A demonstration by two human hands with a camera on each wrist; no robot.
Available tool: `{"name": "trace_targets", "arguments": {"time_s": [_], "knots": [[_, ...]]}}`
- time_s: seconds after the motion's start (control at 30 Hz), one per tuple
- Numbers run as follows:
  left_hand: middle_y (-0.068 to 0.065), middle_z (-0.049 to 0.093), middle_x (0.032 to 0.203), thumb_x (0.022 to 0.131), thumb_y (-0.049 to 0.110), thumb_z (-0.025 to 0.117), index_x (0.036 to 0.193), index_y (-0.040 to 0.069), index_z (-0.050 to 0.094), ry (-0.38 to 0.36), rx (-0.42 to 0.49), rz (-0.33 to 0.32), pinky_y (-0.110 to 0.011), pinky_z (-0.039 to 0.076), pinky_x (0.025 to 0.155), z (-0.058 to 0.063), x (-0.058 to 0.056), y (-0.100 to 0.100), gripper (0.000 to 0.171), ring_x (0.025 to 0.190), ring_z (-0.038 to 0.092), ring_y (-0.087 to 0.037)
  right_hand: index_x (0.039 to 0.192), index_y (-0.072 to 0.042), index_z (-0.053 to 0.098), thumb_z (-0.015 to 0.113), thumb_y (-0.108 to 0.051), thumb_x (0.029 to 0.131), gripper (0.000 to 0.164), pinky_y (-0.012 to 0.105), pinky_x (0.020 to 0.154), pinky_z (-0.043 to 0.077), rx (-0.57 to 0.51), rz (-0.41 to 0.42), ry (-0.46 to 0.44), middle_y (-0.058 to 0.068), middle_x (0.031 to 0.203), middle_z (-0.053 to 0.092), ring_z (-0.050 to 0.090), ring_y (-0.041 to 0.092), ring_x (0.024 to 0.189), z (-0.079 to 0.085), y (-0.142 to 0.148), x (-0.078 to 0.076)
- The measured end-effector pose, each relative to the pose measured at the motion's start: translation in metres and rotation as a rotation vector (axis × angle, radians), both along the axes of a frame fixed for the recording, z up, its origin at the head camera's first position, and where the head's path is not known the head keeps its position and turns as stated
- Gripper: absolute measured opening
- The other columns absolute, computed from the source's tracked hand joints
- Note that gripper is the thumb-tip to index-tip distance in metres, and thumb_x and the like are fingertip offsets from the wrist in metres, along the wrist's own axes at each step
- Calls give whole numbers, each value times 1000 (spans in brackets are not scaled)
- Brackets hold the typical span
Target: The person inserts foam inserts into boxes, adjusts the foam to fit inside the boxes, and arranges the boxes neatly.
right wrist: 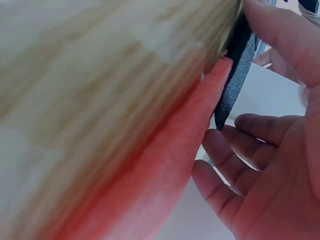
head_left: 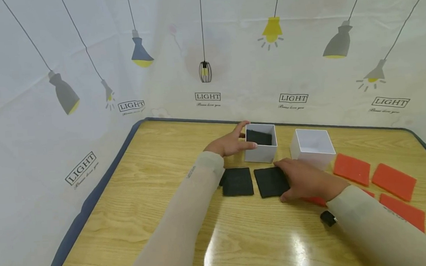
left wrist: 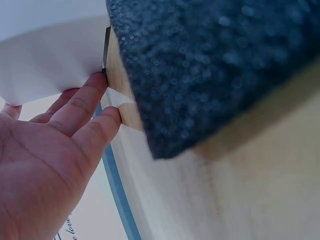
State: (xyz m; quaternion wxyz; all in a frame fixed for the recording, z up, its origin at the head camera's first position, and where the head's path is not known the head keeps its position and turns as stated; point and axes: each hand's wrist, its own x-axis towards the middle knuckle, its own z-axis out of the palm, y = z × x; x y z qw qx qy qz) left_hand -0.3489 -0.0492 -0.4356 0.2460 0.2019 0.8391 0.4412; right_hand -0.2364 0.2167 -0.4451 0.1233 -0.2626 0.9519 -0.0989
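In the head view my left hand (head_left: 230,143) holds a white open-topped box (head_left: 260,155) at its left side, thumb at the front rim and a finger at the back corner. A black foam square (head_left: 259,137) leans inside this box. Just in front lies a black foam square (head_left: 271,182), gripped by my right hand (head_left: 305,178) between thumb and fingers at its near and far edges. To its left rests another black square (head_left: 237,182), with a further black corner showing beneath it. The right wrist view shows the gripped square edge-on, beside a red foam piece (right wrist: 150,175).
A second white box (head_left: 314,142) stands to the right of the first, behind my right hand. Several red foam squares (head_left: 394,181) are spread over the right of the wooden table (head_left: 130,221), some partly covered by my right arm. A printed white curtain (head_left: 171,70) encloses the table.
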Motion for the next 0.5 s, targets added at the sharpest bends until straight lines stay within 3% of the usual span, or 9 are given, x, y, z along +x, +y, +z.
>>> {"name": "trace_targets", "arguments": {"time_s": [0.5], "knots": [[-16,31,170,97,54,70,168,41,4,10,-10,-7,-58,30,123,1,-1,-1,97,156,34,-37,152,0,49,94,-47,73,103,51,107,51,39,-7,-54,16,147,55,63,29,115,6,-9,-6]]}}
